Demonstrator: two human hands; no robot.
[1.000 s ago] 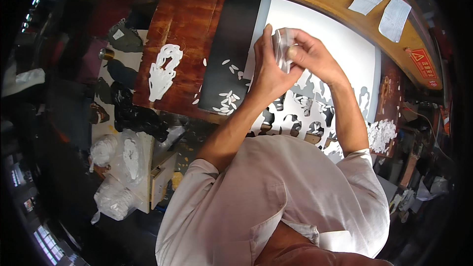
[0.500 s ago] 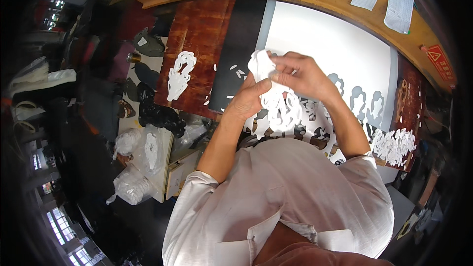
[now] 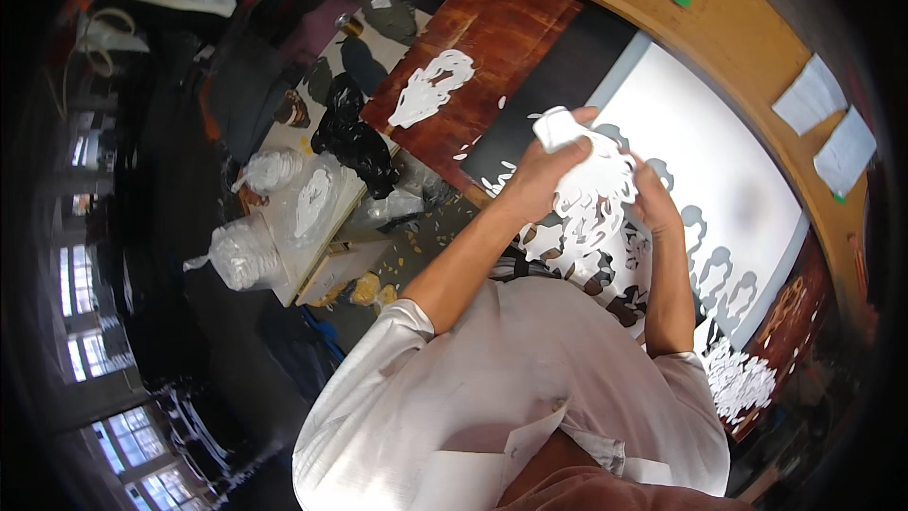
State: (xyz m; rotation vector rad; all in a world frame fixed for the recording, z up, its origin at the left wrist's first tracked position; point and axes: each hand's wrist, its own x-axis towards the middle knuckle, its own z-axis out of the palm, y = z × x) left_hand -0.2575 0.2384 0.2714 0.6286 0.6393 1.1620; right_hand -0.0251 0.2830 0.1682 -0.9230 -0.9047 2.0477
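**White cut-outs (image 3: 605,170) gripped in the left hand (image 3: 544,178)**

The left thumb pressed upon the cut-outs, the other fingers lying behind them in a firm hold. The right hand (image 3: 656,201) stood at their right edge, fingers bent; whether these pinched could not be told. The cut-outs hung above a punched white sheet (image 3: 546,243). Beyond lay a plain white sheet (image 3: 681,104); to its left ran a black strip (image 3: 572,64), then a reddish-brown board (image 3: 515,14) bearing a lacy white piece (image 3: 409,109). White offcuts (image 3: 738,383) formed a heap at the right.
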